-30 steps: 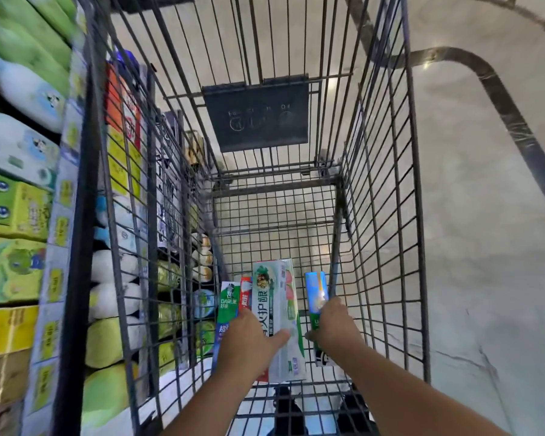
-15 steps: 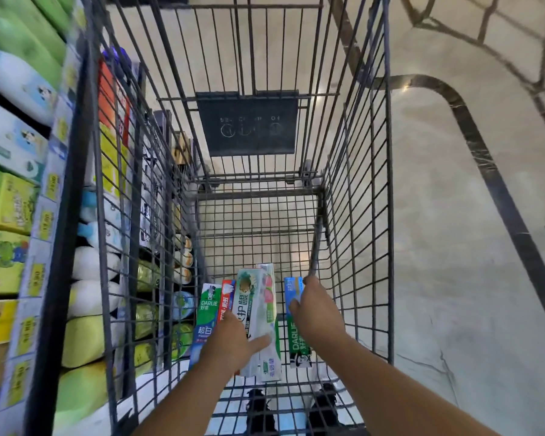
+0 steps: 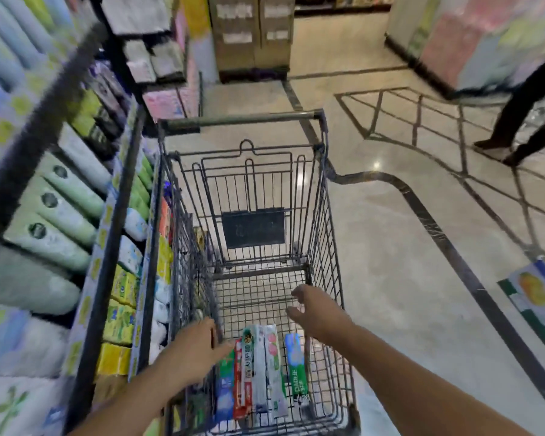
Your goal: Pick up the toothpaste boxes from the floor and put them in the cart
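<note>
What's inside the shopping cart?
Toothpaste boxes lie side by side on the bottom of the cart, one green box a little apart on the right. The left hand covers part of the leftmost box. Nothing else shows inside.

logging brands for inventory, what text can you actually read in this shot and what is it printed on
"DARLIE": on the green toothpaste box lying rightmost in the cart.
Large characters on the red and white box: too blurred to read.
Dark plaque on the cart: unreadable.
Shelf price tags: blurred.
</note>
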A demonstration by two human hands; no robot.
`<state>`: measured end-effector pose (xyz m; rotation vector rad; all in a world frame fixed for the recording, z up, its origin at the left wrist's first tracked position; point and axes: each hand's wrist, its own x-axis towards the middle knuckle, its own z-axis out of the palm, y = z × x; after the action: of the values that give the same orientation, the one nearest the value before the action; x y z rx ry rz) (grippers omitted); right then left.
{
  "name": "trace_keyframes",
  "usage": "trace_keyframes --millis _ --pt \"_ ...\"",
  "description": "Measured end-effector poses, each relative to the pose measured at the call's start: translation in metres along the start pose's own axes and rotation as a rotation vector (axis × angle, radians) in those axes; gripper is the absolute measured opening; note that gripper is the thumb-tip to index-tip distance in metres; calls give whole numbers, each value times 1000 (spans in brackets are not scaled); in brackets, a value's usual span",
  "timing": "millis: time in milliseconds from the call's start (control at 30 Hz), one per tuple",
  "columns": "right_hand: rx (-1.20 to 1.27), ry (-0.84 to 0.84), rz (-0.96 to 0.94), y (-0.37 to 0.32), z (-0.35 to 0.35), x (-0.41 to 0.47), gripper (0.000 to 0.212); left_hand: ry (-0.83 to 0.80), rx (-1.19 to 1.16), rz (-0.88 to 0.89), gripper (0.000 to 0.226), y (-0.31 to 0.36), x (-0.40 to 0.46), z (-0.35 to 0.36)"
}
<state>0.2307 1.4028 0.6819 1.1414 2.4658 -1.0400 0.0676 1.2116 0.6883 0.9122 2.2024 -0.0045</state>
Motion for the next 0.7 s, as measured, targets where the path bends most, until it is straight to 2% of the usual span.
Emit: trace_keyframes --millis 167,333,500,700 --pt "-174 41 -117 -25 -57 -31 64 129 99 22 63 2 -53 -54" --pt "-323 89 -296 -48 -96 -56 70 236 40 19 86 5 -102 -79" --pt "-395 70 -445 -54 -105 -77 71 315 -58 -55 87 11 -148 -60" --pt "-484 -72 -609 -73 -83 -109 69 333 -87 -162 88 -7 -216 -9"
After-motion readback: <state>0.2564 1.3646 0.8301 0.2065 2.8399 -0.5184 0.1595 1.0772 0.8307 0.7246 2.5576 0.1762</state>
